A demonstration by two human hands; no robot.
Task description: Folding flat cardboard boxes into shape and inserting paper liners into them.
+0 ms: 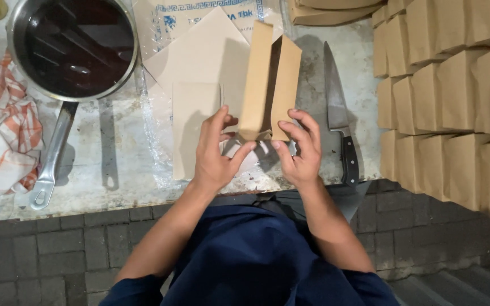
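Observation:
Both hands hold a brown paper bag [269,79] above the worktop, its long sides folded up so it forms an open trough. My left hand [215,152] pinches the near end from the left, thumb and fingers on the bottom fold. My right hand [300,148] grips the same end from the right. Just left of the bag, flat brown paper sheets [194,122] lie on the bench.
A steel saucepan [74,45] with dark liquid stands at the back left, its handle pointing toward me. A checked cloth [4,139] lies at the far left. A black-handled kitchen knife [338,116] lies right of the bag. Several stacked folded paper bags [449,102] fill the right side.

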